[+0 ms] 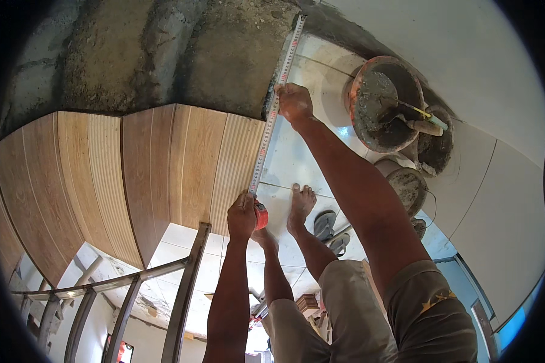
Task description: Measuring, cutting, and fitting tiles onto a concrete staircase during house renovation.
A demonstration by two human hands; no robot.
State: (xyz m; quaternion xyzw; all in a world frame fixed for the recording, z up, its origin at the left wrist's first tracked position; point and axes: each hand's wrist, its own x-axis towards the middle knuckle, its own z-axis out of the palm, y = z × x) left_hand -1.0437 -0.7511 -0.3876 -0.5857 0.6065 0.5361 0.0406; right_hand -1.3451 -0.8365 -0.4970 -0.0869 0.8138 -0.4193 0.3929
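Observation:
A tape measure (261, 215) with a red case is in my left hand (241, 213), fingers closed around it beside the lowest wood-look stair tile (237, 163). Its white blade (265, 142) runs out along the tile's side edge and onward to the dark wall base at the top. Partway along, my right hand (295, 104) pinches the blade near the corner where the tiled step meets the bare cement (236, 54). The blade lies nearly straight between both hands and beyond the right one.
Wood-look tiles cover the steps to the left, with a metal railing (191, 284) below them. On the right stand a mortar-filled bucket (369, 100) holding a trowel (425, 127), and more dirty buckets (407, 189). Grey sandals (325, 225) lie by my bare feet on white floor tiles (278, 158).

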